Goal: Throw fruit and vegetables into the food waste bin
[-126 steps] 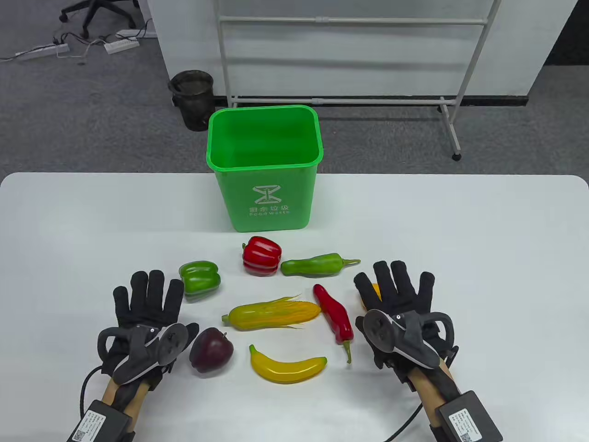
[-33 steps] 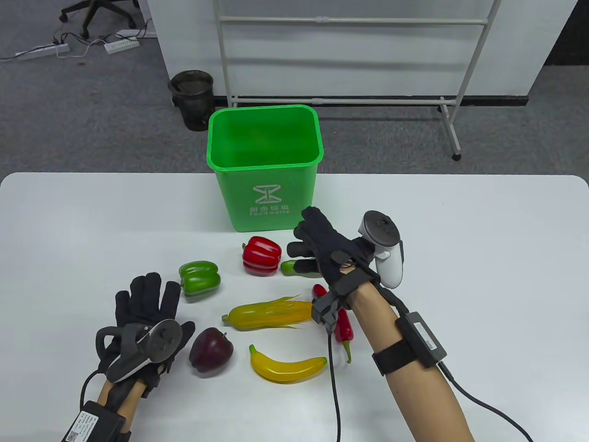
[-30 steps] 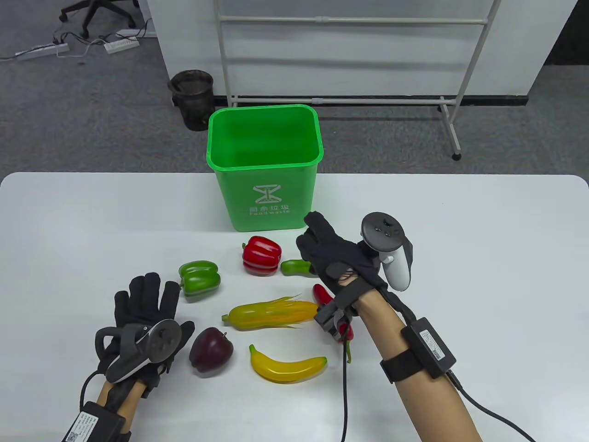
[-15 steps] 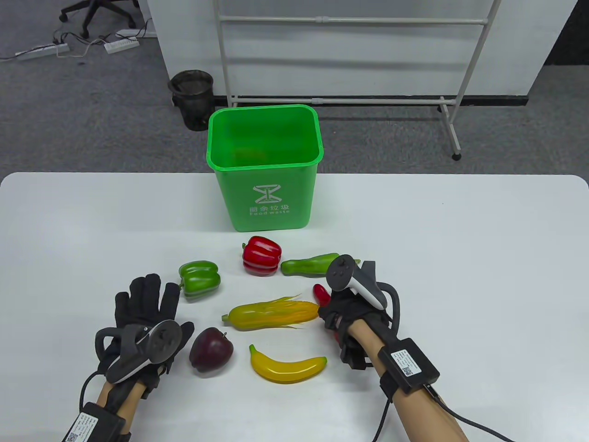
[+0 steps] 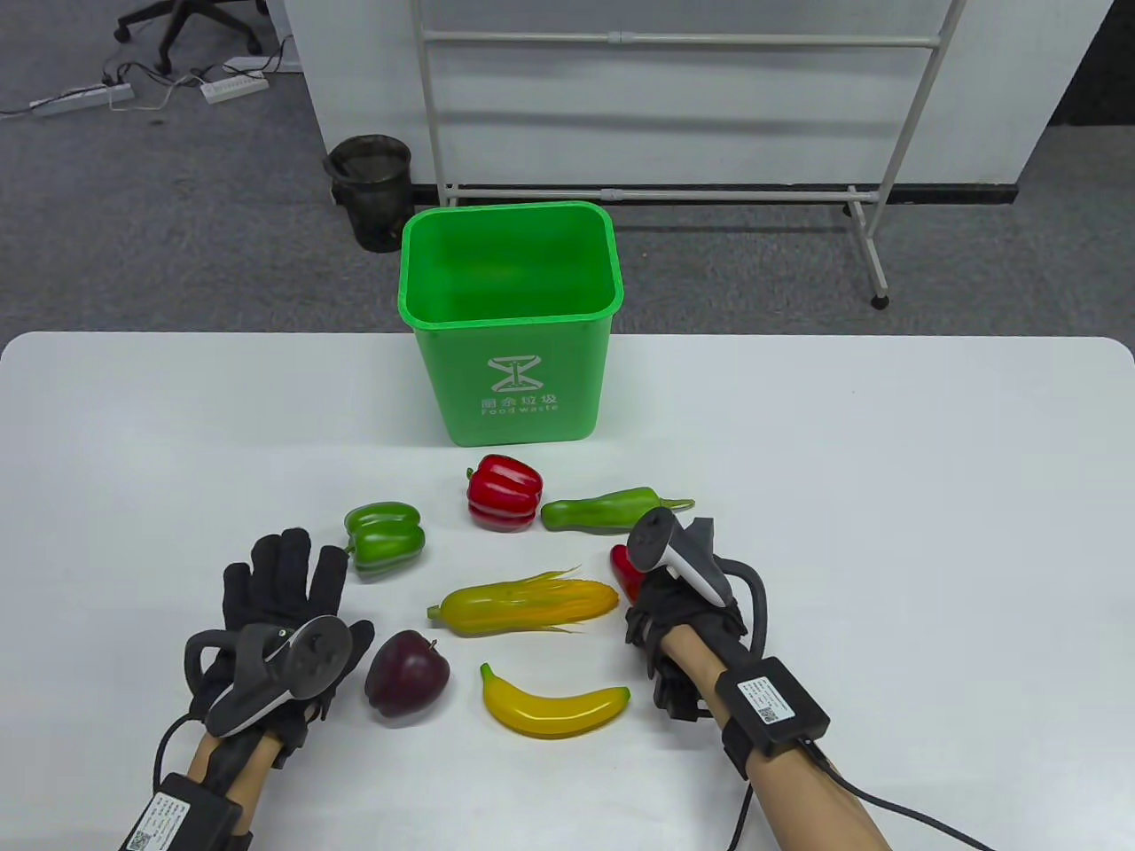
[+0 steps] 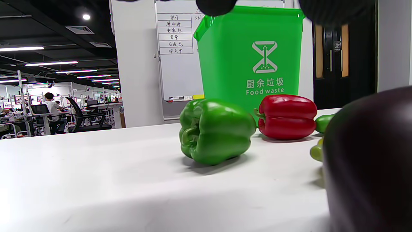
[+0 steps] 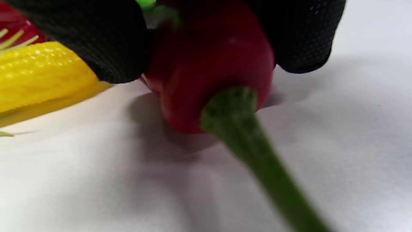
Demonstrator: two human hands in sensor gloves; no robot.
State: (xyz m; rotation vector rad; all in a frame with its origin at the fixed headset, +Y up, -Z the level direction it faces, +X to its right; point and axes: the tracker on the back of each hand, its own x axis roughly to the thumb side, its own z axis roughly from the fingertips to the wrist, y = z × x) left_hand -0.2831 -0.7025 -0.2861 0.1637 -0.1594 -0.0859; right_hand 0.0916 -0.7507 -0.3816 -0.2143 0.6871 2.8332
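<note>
Table view: compared with one second earlier, the right hand (image 5: 683,612) has withdrawn from beside the bin (image 5: 510,324) and now sits over the red chili (image 5: 626,567), which lies right of the corn (image 5: 525,605); the left hand (image 5: 279,612) is unchanged, flat on the tabletop (image 5: 931,532) with fingers spread, holding nothing. In the right wrist view, the right grip is pressed on the chili (image 7: 209,74): black mesh-textured fingers (image 7: 96,42) bracket its glossy red body on both sides, and its matte green stem points toward the camera. The chili's underside appears to touch the tabletop. The corn (image 7: 38,77) is yellow with a pebbled kernel surface and thin green strands. The bin is smooth green plastic, tapered, with a rolled rim and white "Food waste" lettering. The green pepper (image 5: 384,536) and red pepper (image 5: 504,492) are lobed and shiny; the green chili (image 5: 607,510) is elongated; the banana (image 5: 554,705) is curved and yellow; the apple (image 5: 406,678) is dark red and round.
</note>
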